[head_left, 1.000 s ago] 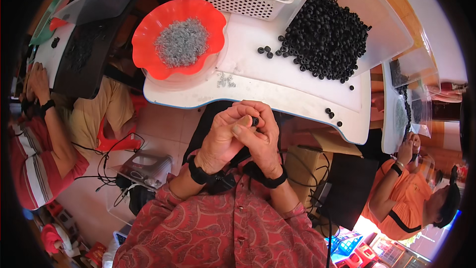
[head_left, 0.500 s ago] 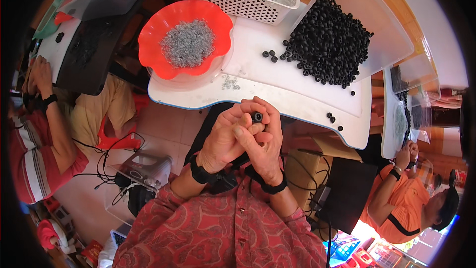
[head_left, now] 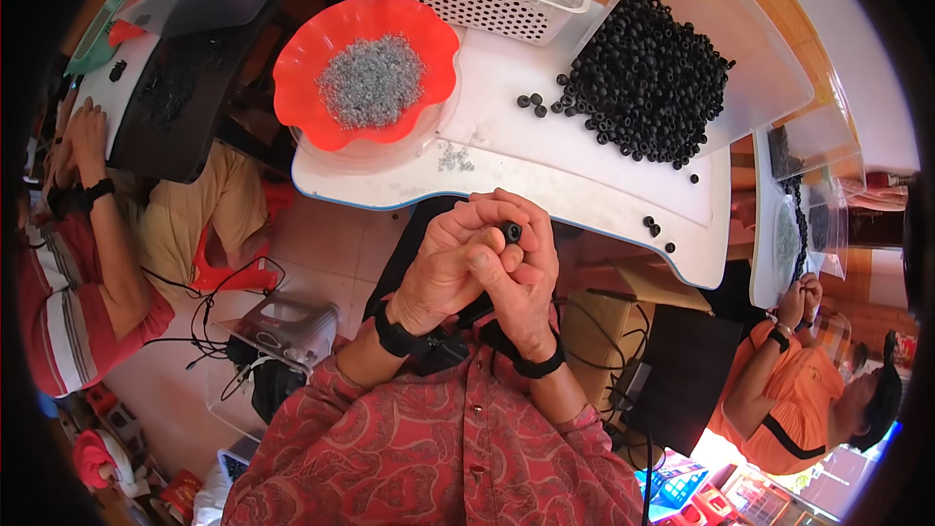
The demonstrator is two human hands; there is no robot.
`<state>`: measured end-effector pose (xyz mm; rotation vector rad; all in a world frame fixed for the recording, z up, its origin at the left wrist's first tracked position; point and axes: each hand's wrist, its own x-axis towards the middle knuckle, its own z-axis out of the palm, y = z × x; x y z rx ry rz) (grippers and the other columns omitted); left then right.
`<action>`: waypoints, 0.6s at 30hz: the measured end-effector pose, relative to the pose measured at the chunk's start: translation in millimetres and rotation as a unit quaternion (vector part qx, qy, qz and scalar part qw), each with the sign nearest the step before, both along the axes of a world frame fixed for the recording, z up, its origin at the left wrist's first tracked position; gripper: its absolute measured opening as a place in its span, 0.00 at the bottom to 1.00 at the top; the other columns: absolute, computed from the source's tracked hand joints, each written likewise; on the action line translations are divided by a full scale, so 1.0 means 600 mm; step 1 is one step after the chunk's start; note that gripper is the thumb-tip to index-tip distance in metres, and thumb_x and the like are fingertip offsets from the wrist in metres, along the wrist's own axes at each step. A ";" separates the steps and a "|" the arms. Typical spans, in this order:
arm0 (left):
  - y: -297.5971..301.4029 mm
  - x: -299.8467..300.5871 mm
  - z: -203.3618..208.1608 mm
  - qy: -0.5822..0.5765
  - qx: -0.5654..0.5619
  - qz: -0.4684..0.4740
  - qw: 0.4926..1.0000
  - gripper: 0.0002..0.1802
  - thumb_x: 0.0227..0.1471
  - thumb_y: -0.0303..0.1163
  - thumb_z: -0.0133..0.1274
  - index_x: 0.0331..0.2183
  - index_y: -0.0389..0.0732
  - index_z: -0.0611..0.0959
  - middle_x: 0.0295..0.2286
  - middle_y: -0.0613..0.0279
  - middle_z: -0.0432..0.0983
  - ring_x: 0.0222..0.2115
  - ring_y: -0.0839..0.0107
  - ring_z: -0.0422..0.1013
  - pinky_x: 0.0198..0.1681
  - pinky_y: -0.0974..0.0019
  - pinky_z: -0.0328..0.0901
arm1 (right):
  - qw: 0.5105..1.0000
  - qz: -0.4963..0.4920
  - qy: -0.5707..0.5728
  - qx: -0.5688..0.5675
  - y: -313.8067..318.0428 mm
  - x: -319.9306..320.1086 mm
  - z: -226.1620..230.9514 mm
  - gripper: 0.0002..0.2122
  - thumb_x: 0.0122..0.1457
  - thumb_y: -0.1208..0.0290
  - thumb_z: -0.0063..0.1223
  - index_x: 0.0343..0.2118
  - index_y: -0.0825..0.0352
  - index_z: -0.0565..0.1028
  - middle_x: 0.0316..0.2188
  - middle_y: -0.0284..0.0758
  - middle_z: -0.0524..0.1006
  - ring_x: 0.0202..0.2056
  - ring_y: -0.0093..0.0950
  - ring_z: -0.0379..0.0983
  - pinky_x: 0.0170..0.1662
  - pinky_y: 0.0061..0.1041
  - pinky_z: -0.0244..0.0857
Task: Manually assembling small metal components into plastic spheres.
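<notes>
I see the left hand (head_left: 440, 268) and right hand (head_left: 523, 282) meeting, curled fingers around one black piece (head_left: 511, 232), seemingly for steadiness; which grips it, I can't tell. Beyond, red bowl (head_left: 295, 78) left, black pile (head_left: 645, 78) right, likely for reach; farther, white basket (head_left: 467, 8).

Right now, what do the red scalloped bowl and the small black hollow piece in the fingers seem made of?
Red scalloped bowl: likely smooth plastic, from its even colour and thin, wavy rim. Small black hollow piece: perhaps matte rubber or plastic; its dull surface fits either.
</notes>
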<state>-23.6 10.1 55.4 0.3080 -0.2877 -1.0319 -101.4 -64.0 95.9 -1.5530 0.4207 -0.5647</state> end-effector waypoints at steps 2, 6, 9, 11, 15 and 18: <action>0.000 -0.002 0.001 -0.016 -0.001 0.006 1.000 0.17 0.54 0.25 0.51 0.45 0.27 0.73 0.33 0.51 0.71 0.28 0.74 0.71 0.42 0.58 0.76 | 1.000 -0.008 -0.003 0.011 0.003 -0.001 -0.005 0.26 0.53 0.71 0.59 0.53 0.73 0.64 0.49 0.45 0.72 0.49 0.30 0.70 0.55 0.28 0.62; -0.007 -0.004 -0.010 -0.035 0.024 0.023 0.999 0.16 0.54 0.23 0.49 0.45 0.28 0.74 0.32 0.50 0.71 0.27 0.75 0.70 0.41 0.59 0.77 | 0.999 -0.026 -0.010 0.018 -0.005 0.006 -0.024 0.29 0.50 0.69 0.64 0.53 0.72 0.64 0.46 0.40 0.73 0.46 0.28 0.70 0.50 0.27 0.65; -0.004 0.002 -0.009 -0.037 0.033 0.024 0.998 0.16 0.54 0.23 0.49 0.45 0.29 0.74 0.32 0.49 0.72 0.26 0.75 0.68 0.39 0.59 0.77 | 1.000 -0.002 -0.026 -0.005 -0.004 0.001 -0.025 0.23 0.54 0.73 0.58 0.52 0.73 0.65 0.48 0.43 0.72 0.49 0.29 0.69 0.54 0.27 0.62; -0.001 0.002 -0.006 -0.039 0.036 0.018 0.998 0.16 0.55 0.23 0.48 0.46 0.29 0.75 0.33 0.49 0.72 0.25 0.75 0.67 0.39 0.59 0.78 | 0.999 0.006 -0.018 -0.031 -0.008 -0.004 -0.016 0.26 0.52 0.72 0.60 0.53 0.72 0.64 0.48 0.43 0.72 0.48 0.29 0.69 0.53 0.27 0.63; -0.008 0.003 0.007 -0.003 -0.004 -0.001 1.000 0.17 0.56 0.29 0.53 0.46 0.30 0.76 0.34 0.53 0.73 0.28 0.75 0.69 0.39 0.64 0.74 | 0.999 0.012 -0.037 -0.037 -0.015 -0.001 -0.015 0.29 0.52 0.71 0.62 0.55 0.73 0.63 0.49 0.44 0.71 0.49 0.30 0.69 0.51 0.29 0.64; -0.013 0.010 0.001 -0.015 0.035 0.015 0.999 0.19 0.56 0.33 0.56 0.46 0.31 0.76 0.34 0.55 0.74 0.29 0.74 0.70 0.38 0.67 0.73 | 0.996 -0.032 -0.080 -0.011 -0.016 0.005 -0.008 0.26 0.54 0.72 0.60 0.55 0.73 0.65 0.49 0.44 0.72 0.49 0.32 0.70 0.51 0.29 0.64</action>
